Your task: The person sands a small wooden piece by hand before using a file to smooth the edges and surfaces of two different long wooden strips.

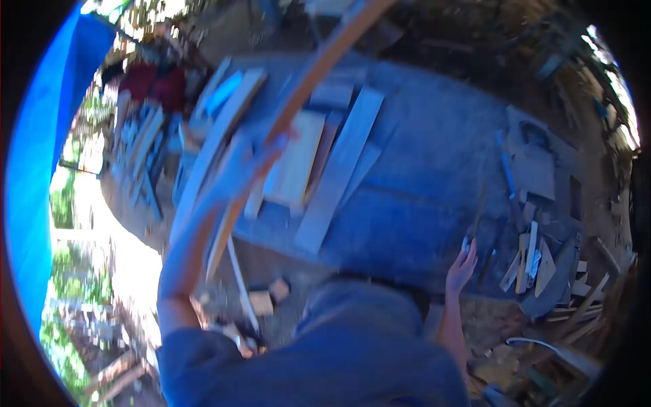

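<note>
My left hand [247,163] is closed around a long, narrow wooden strip [319,71], which slants from the top of the view down toward the lower left. Below the strip, a wide pale board [346,163] and a shorter light board [296,159] lie on the blue-grey worktable [434,129]. My right hand [462,266] is at the table's near edge, its fingers pinched together. Something small and whitish shows at the fingertips, too blurred to name.
More long planks [227,129] lie at the table's left end, by a heap of wood offcuts [142,149]. Scrap pieces [532,261] crowd the right end. Small wooden blocks [261,303] sit on the ground. A blue tarp [44,156] hangs at far left.
</note>
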Action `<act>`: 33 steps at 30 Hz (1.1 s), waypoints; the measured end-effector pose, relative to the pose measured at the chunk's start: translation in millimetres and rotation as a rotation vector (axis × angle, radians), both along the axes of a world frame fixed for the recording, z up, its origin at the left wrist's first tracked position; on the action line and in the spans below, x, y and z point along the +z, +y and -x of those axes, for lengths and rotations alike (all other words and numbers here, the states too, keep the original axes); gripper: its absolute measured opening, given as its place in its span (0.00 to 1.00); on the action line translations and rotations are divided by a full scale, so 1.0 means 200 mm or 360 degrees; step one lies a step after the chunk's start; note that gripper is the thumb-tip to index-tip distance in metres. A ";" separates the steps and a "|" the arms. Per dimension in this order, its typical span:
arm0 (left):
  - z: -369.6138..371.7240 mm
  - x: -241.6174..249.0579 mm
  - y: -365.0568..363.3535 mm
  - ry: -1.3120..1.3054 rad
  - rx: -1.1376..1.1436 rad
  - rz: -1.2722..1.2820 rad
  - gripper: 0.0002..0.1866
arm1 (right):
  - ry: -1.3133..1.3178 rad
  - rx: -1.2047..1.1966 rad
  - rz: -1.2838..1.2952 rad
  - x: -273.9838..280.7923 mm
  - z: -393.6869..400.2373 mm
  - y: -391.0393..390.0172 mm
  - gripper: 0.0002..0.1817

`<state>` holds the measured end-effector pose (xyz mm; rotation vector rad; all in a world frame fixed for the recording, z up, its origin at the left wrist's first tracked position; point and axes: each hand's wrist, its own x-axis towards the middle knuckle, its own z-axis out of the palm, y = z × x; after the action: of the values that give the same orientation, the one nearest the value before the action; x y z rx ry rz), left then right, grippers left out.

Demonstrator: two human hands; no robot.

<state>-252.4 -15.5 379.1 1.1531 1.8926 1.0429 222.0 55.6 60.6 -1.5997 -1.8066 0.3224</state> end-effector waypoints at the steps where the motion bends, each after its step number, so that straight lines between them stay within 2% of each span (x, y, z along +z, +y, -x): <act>1: 0.06 -0.09 0.02 0.0385 -0.0211 -0.0303 0.15 | 0.0018 -0.0069 0.0090 0.01 0.01 0.00 0.22; 4: 0.07 0.05 0.03 0.0568 -0.0308 -0.0414 0.13 | 0.0083 -0.0199 0.0206 0.04 0.02 -0.03 0.22; 6: 0.05 0.23 0.00 0.0007 -0.0038 -0.0318 0.14 | 0.0032 -0.0165 0.0231 0.03 0.01 -0.03 0.23; 7: 0.06 0.28 0.01 0.0062 -0.0049 -0.0482 0.15 | 0.0058 -0.0190 0.0234 0.02 0.02 -0.04 0.23; 9: 0.06 0.37 0.05 -0.0384 -0.0083 -0.0708 0.18 | 0.0073 -0.0238 0.0269 0.01 0.02 -0.06 0.23; 11: 0.09 0.43 0.14 -0.0417 -0.0149 -0.0763 0.19 | 0.0088 -0.0246 0.0257 -0.02 0.01 -0.09 0.23; 14: 0.18 0.43 0.33 -0.0872 -0.0040 -0.0771 0.20 | 0.0102 -0.0289 0.0249 -0.06 0.01 -0.16 0.23; 15: 0.25 0.43 0.40 -0.0862 -0.0075 -0.0777 0.20 | 0.0096 -0.0316 0.0261 -0.06 0.01 -0.16 0.23; 17: 0.41 0.41 0.53 -0.0907 0.0297 -0.0774 0.17 | 0.0121 -0.0354 0.0270 -0.05 0.00 -0.18 0.23; 21: 0.93 0.42 0.71 -0.0555 0.0499 -0.1138 0.15 | 0.0107 -0.0374 0.0225 -0.01 -0.07 -0.21 0.23; 23: 1.18 0.53 0.73 -0.0580 0.0570 -0.1407 0.12 | 0.0083 -0.0401 0.0253 0.01 -0.11 -0.22 0.23; 25: 1.09 0.61 0.68 -0.0645 0.0646 -0.1611 0.09 | 0.0063 -0.0403 0.0289 0.03 -0.14 -0.21 0.23; 26: 1.03 0.59 0.64 -0.0654 0.0663 -0.1578 0.09 | 0.0081 -0.0404 0.0240 0.04 -0.15 -0.20 0.22; 28: 0.78 0.46 0.56 -0.0708 0.0746 -0.1844 0.07 | 0.0072 -0.0419 0.0224 0.05 -0.17 -0.17 0.22; 29: 0.63 0.39 0.52 -0.0724 0.0757 -0.1794 0.07 | 0.0115 -0.0395 0.0175 0.05 -0.17 -0.16 0.22; 30: 0.46 0.31 0.48 -0.0746 0.0761 -0.1930 0.07 | 0.0156 -0.0370 0.0128 0.07 -0.17 -0.14 0.22; 31: 0.30 0.25 0.45 -0.0767 0.0763 -0.2075 0.08 | 0.0151 -0.0317 0.0095 0.12 -0.14 -0.12 0.22; 33: 0.01 0.12 0.38 -0.0815 0.0757 -0.2115 0.09 | 0.0158 -0.0191 0.0077 0.25 -0.07 -0.08 0.22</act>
<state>-255.1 60.4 403.0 0.8412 0.9258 2.7432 236.9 39.4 109.9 -1.6873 -1.6319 0.3860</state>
